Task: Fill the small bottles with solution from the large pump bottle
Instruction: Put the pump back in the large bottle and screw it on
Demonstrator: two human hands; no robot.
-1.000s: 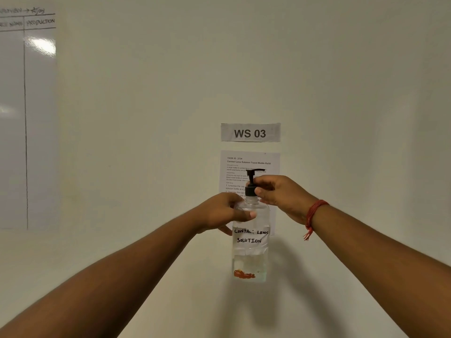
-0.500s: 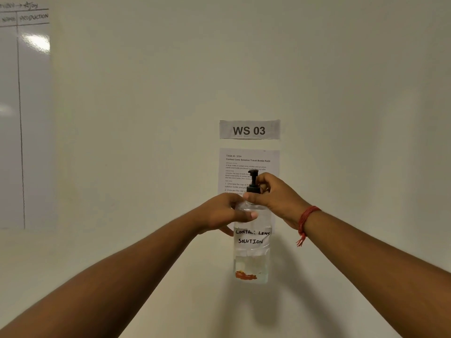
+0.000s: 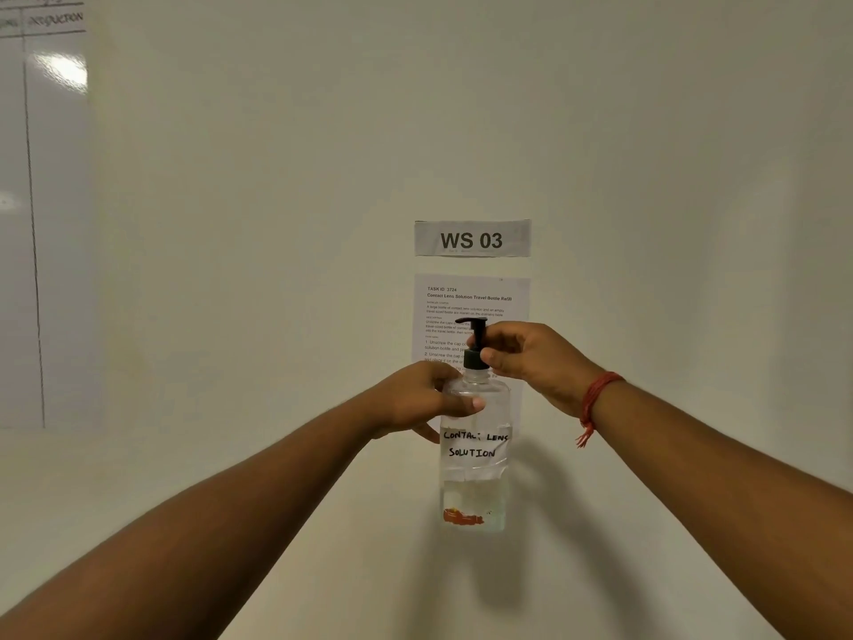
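Between both hands, pump bottle (image 3: pixel 475 459) (part-full).

Both bare forearms reach forward from the lower corners and converge at the middle. The left hand (image 3: pixel 417 399) is wrapped around the shoulder of the pump bottle (image 3: pixel 475 455), thumb laid across the front with its nail facing the camera, the other fingers curled behind; its grip is closed on the clear body. The right hand (image 3: pixel 531 355) sits higher, its wrist bent slightly downward, with thumb and fingertips pinched on the black collar of the pump head (image 3: pixel 475 344). A red thread bracelet (image 3: pixel 595 399) circles the right wrist, its loose ends hanging below. The right forearm runs down to the lower right edge, the left to the lower left.
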